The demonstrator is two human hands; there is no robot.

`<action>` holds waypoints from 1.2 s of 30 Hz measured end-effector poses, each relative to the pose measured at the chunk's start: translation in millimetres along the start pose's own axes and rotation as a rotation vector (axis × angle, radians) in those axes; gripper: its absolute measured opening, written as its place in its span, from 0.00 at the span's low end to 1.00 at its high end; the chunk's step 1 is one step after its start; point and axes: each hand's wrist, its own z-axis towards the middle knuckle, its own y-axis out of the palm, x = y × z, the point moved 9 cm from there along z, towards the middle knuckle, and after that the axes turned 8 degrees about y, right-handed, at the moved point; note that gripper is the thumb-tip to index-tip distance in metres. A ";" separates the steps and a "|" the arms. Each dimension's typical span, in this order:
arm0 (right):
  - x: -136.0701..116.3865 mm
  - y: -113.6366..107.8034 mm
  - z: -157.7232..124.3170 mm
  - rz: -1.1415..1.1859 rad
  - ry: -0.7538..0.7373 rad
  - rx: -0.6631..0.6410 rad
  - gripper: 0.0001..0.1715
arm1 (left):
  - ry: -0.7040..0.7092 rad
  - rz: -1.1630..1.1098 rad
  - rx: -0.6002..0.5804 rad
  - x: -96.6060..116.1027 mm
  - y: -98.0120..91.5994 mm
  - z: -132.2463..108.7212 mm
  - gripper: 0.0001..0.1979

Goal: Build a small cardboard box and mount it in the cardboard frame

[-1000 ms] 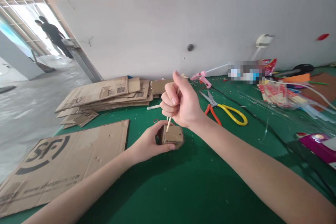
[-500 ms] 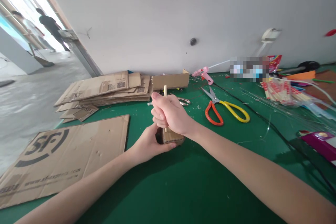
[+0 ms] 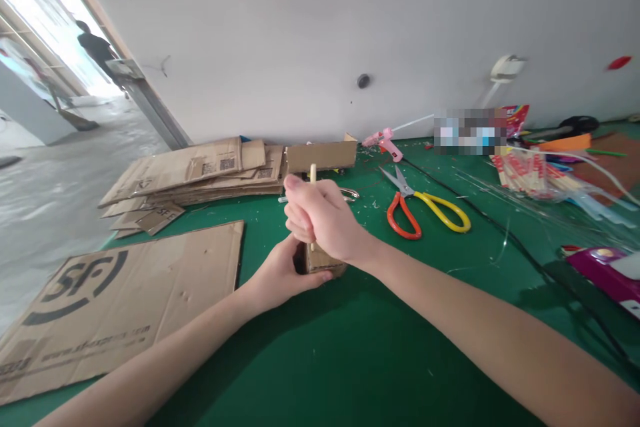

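Observation:
My right hand [image 3: 325, 220] is a closed fist round a thin wooden stick [image 3: 313, 173]. The stick stands upright, with its top poking out above my fingers and its lower end at the top of a small cardboard block [image 3: 324, 261]. My left hand [image 3: 280, 273] grips that block from the left side and holds it against the green table [image 3: 350, 360]. Most of the block is hidden under my right fist.
A large flat cardboard sheet [image 3: 115, 307] lies at the left. Stacked cardboard [image 3: 200, 173] and a small cardboard box [image 3: 320, 155] sit behind. Scissors [image 3: 425, 210], a pink glue gun [image 3: 383, 141] and packs of sticks [image 3: 530, 170] lie to the right. A person [image 3: 97, 50] stands far off.
My right fist has dropped from above the block down onto it, and the stick went from tilted to upright. My left hand has kept its hold on the block.

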 end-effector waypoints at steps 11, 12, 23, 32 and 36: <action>12.9 3.2 2.5 -0.044 0.040 -0.005 0.33 | 0.011 0.080 -0.017 7.3 1.2 0.8 0.22; 14.2 1.7 3.9 -0.023 0.054 0.001 0.33 | 0.014 0.100 -0.020 8.4 0.0 -0.1 0.25; 16.4 1.3 2.9 0.052 0.047 -0.016 0.33 | 0.088 0.463 -0.034 18.6 -13.0 -9.7 0.28; 8.3 4.5 -0.8 0.017 0.016 0.002 0.33 | 0.203 0.426 0.020 25.2 -14.6 -8.9 0.23; 10.8 2.4 0.4 0.022 0.047 0.004 0.33 | 0.201 0.398 0.017 23.6 -13.5 -8.0 0.23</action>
